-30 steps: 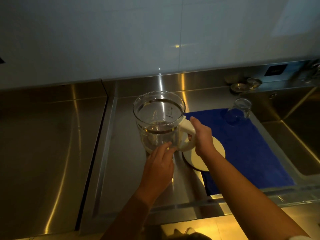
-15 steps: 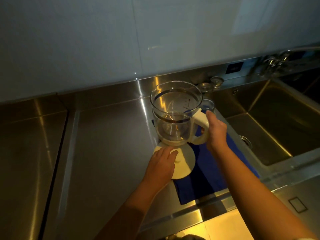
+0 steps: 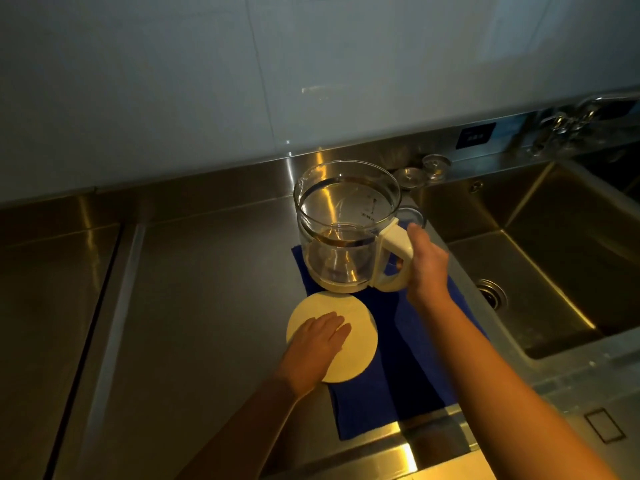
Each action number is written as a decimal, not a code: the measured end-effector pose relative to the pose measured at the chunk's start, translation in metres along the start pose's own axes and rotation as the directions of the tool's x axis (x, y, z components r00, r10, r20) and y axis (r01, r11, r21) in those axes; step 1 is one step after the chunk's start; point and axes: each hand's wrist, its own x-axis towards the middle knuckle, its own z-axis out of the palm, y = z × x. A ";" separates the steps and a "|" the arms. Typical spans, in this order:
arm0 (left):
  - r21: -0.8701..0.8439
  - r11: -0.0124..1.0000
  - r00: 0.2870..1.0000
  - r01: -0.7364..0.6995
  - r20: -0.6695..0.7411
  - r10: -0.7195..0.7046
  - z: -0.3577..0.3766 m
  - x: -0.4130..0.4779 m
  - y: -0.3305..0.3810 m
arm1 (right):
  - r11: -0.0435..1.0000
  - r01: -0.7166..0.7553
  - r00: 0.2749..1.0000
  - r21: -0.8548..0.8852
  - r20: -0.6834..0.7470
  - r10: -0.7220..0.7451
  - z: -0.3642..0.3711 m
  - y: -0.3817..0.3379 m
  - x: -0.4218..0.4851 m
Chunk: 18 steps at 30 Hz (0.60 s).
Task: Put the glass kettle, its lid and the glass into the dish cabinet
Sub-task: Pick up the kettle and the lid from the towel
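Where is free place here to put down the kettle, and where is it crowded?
Free: the bare steel counter left of the blue cloth, and the sink on its right. Crowded: the cloth, with lid under left hand, kettle in right hand, glass behind.

A single head-worn camera looks forward and steeply down, close over the steel counter (image 3: 207,289). The wall (image 3: 311,64) lies far and the sink (image 3: 554,254) right.
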 end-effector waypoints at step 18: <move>-0.063 0.994 0.995 0.091 0.037 -0.088 -0.023 -0.002 -0.008 | 0.996 -0.063 0.996 0.063 0.066 0.058 0.020 0.003 -0.014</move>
